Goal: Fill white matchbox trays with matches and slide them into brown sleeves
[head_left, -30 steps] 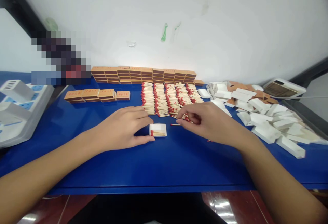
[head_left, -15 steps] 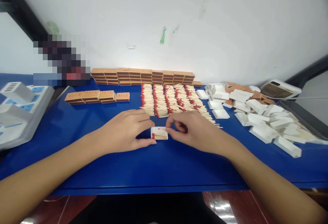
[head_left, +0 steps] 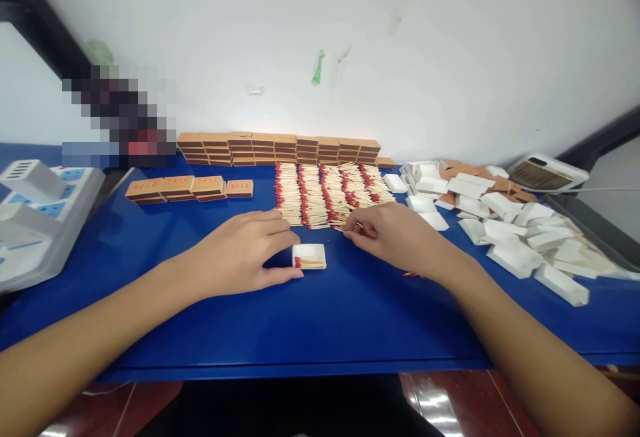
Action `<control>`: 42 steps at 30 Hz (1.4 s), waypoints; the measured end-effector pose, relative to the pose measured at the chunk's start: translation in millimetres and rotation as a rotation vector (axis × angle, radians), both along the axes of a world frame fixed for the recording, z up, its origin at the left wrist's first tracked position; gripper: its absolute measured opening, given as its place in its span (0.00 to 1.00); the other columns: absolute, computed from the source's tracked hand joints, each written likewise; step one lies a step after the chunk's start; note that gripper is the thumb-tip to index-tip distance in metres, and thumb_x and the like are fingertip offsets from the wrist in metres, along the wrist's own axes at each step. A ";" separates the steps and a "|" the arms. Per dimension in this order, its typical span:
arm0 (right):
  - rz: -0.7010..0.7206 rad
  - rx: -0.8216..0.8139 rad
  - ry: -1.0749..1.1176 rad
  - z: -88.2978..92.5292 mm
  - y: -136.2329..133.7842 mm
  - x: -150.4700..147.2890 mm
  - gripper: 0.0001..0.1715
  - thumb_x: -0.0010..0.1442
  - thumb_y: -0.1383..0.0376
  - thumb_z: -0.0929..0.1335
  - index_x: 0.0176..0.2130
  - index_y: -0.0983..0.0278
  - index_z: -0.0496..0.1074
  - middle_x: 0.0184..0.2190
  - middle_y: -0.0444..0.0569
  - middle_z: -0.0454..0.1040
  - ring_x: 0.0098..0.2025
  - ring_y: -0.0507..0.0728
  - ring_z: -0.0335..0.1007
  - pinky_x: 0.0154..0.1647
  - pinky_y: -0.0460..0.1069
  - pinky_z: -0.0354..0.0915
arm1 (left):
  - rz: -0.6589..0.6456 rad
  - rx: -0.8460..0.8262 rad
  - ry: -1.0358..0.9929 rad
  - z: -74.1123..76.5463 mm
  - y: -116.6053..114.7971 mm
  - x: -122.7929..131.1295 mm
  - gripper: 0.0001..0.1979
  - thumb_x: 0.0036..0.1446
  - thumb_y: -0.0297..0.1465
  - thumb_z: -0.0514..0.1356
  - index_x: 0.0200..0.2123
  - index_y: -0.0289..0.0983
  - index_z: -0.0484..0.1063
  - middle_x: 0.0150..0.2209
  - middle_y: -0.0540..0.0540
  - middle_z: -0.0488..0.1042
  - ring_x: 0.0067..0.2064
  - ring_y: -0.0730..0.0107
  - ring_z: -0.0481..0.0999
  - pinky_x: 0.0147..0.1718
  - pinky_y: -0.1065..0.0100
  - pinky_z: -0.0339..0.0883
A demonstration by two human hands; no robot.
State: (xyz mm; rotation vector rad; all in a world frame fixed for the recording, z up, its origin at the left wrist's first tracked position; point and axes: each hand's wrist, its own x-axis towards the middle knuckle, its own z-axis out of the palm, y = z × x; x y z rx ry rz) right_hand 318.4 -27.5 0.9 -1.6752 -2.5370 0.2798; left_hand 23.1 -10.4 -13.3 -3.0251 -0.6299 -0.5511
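A small white tray (head_left: 314, 254) lies on the blue table, with a few red-headed matches (head_left: 311, 263) along its near side. My left hand (head_left: 253, 250) grips the tray's left end between thumb and fingers. My right hand (head_left: 385, 237) has its fingers curled at the near edge of the match rows (head_left: 313, 193), to the right of the tray; whatever is between its fingertips is too small to make out. Some red match heads (head_left: 413, 275) show on the table below my right hand.
Stacked matchboxes (head_left: 280, 147) stand along the wall, with a shorter row (head_left: 193, 187) at the left. White trays and orange sleeves are heaped (head_left: 515, 230) at the right. A power strip (head_left: 55, 217) sits far left, and a white device (head_left: 550, 173) leans back right.
My right hand has moved away from the tray, right and slightly up to the match rows. Less is visible in the tray's far part. My left hand has barely shifted.
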 end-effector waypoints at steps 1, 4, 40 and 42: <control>0.008 -0.005 -0.004 -0.9 -0.1 -1.4 0.10 0.69 0.65 0.68 0.38 0.63 0.79 0.30 0.48 0.80 0.30 0.55 0.70 0.32 0.50 0.54 | 0.001 0.002 -0.003 0.1 0.2 -0.2 0.16 0.71 0.43 0.64 0.46 0.35 0.80 0.38 0.44 0.81 0.42 0.59 0.80 0.47 0.60 0.73; 0.008 -0.001 -0.016 -2.4 -0.1 -3.3 0.09 0.70 0.65 0.68 0.39 0.63 0.79 0.31 0.49 0.81 0.30 0.55 0.71 0.32 0.49 0.54 | 0.002 0.004 -0.005 0.6 0.8 -0.4 0.16 0.70 0.42 0.64 0.46 0.35 0.80 0.39 0.44 0.81 0.43 0.59 0.81 0.48 0.60 0.73; 0.209 -0.061 0.250 -3.5 -24.3 -34.9 0.05 0.69 0.68 0.69 0.41 0.63 0.77 0.23 0.39 0.66 0.25 0.50 0.60 0.30 0.47 0.49 | -0.009 -0.101 -0.017 -3.1 -4.1 6.1 0.17 0.69 0.44 0.65 0.45 0.34 0.80 0.36 0.46 0.78 0.39 0.61 0.78 0.42 0.60 0.71; 0.209 -0.041 0.255 -1.9 -24.6 -32.9 0.07 0.71 0.67 0.67 0.43 0.63 0.77 0.23 0.39 0.66 0.25 0.50 0.60 0.30 0.47 0.49 | -0.004 -0.108 -0.009 -2.3 -4.7 5.9 0.17 0.69 0.43 0.65 0.45 0.34 0.80 0.36 0.46 0.78 0.39 0.61 0.78 0.42 0.61 0.70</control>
